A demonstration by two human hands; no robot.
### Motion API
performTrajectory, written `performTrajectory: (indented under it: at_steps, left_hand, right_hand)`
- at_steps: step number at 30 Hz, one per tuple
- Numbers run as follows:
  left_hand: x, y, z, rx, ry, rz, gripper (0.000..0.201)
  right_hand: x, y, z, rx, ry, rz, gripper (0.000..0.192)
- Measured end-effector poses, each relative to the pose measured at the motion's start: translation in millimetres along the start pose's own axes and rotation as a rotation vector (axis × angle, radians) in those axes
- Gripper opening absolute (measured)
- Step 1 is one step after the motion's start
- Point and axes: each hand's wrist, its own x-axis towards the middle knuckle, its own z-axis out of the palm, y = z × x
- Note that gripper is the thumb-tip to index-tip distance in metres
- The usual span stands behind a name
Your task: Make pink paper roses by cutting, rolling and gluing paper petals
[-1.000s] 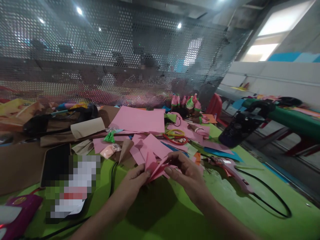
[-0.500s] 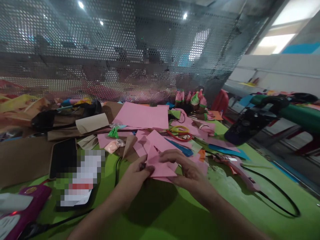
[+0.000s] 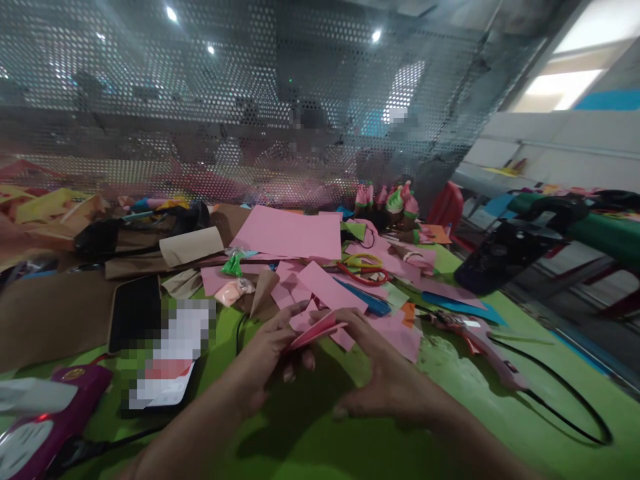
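A folded piece of pink paper (image 3: 317, 329) is tilted nearly edge-on above the green tabletop. My left hand (image 3: 277, 347) grips it at its left end, with some fingers above and some curled below. At the paper's right end is my right hand (image 3: 380, 373), its fingers stretched along the far side and its thumb well apart, low over the table. Whether those fingertips press on the paper is hidden. Behind it lie pink paper scraps (image 3: 333, 287). A brown paper cone (image 3: 264, 295) lies beyond my left hand.
Scissors (image 3: 367, 263) with red and yellow handles lie among the scraps. On the right is a pink glue gun (image 3: 493, 350) with a looping black cord, and a dark bottle (image 3: 500, 257). To the left are a phone (image 3: 134, 313) and a purple power strip (image 3: 83, 400).
The pink paper has turned from facing me to nearly edge-on. My right hand has spread, its thumb moving down and away from the paper. The view has shifted slightly.
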Motion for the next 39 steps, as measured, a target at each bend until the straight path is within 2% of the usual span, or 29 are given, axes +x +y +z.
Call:
performTrajectory:
  at_steps: [2, 5, 6, 9, 11, 13, 16, 19, 25, 32, 39]
  left_hand:
    - [-2, 1, 0.7, 0.024, -0.013, -0.013, 0.058]
    - [-7, 4, 4.7, 0.078, -0.011, -0.014, 0.056]
    - [-9, 5, 6.0, 0.117, -0.001, 0.012, 0.054]
    - [-12, 7, 7.6, 0.279, 0.092, 0.161, 0.048]
    - [-11, 6, 7.0, 0.37, 0.156, 0.271, 0.04]
    - [-9, 5, 6.4, 0.428, 0.15, 0.342, 0.033]
    - [-5, 1, 6.4, 0.523, 0.111, 0.402, 0.022]
    - [-2, -1, 6.5, 0.578, 0.132, 0.437, 0.015]
    - [-1, -3, 4.5, 0.423, 0.101, 0.407, 0.016]
    - [-1, -4, 5.0, 0.297, 0.1, 0.283, 0.02]
    - [0, -3, 2.1, 0.212, 0.147, 0.245, 0.021]
  right_hand:
    - [2, 1, 2, 0.007, 0.051, -0.029, 0.071]
    - [7, 7, 6, 0.069, 0.202, 0.002, 0.02]
    - [8, 10, 6, 0.114, 0.259, 0.041, 0.014]
    - [11, 18, 7, 0.295, 0.386, 0.184, 0.021]
    - [12, 19, 6, 0.378, 0.427, 0.252, 0.024]
    - [13, 19, 7, 0.425, 0.454, 0.282, 0.025]
    - [13, 18, 9, 0.488, 0.452, 0.284, 0.025]
    - [12, 15, 12, 0.557, 0.402, 0.261, 0.024]
    - [11, 15, 15, 0.612, 0.324, 0.249, 0.037]
    - [11, 19, 17, 0.62, 0.372, 0.266, 0.032]
    - [11, 15, 16, 0.683, 0.323, 0.265, 0.032]
